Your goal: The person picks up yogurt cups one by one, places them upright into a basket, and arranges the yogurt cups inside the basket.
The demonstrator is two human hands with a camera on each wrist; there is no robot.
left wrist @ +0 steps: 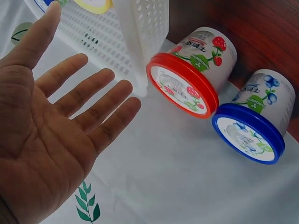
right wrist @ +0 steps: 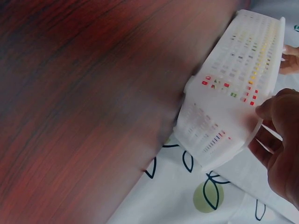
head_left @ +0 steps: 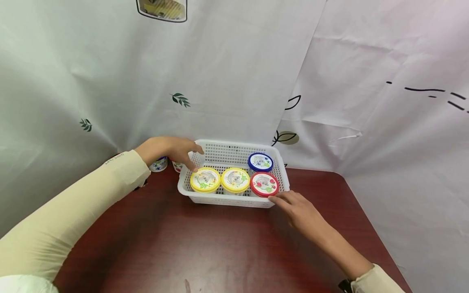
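Observation:
A white plastic basket [head_left: 234,200] stands at the back of the table. Inside it are two yellow-lidded tubs [head_left: 235,180], a red-lidded tub [head_left: 264,184] and a blue-lidded tub [head_left: 260,162]. My left hand [head_left: 177,151] hovers over the basket's left end, thumb close to the leftmost yellow lid; its fingers are spread and hold nothing in the left wrist view. At the front right corner, my right hand [head_left: 298,209] grips the basket's rim, thumb on the outer wall in the right wrist view.
Left of the basket stand another red-lidded tub [left wrist: 187,84] and another blue-lidded tub [left wrist: 254,121], partly behind the left hand in the head view. A pale patterned curtain [head_left: 234,73] hangs along the back edge of the dark red table [head_left: 220,248].

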